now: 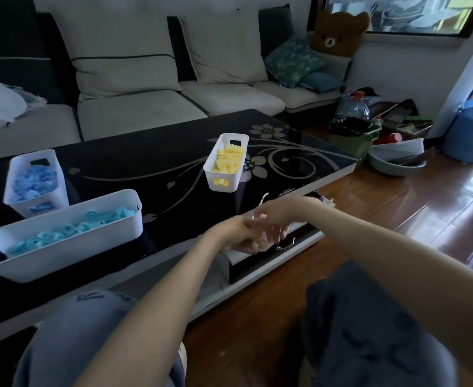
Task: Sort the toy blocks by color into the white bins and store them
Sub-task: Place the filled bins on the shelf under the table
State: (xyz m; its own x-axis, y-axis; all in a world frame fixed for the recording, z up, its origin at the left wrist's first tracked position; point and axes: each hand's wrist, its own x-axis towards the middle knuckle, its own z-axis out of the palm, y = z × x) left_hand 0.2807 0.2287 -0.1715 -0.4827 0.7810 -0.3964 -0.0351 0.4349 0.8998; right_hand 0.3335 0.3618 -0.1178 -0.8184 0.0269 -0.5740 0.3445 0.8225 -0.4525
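Head view — narrow white bin (234, 180), yellow blocks (228, 160) heaped inside, pale, chunky

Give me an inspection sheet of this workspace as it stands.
Surface: black glass table with a floral print.
Job's things: three white bins on it; short bin holds yellow blocks, rear-left bin pale blue blocks, long bin cyan rings.
Clutter: green waste bin, bottle and basin on the floor right of the table.
Grippers: left hand and right hand meet at the table's front edge; grip blurred, cannot tell.
Cables: nothing seen.
Surroundings: sofa, bear cushion, wooden floor.
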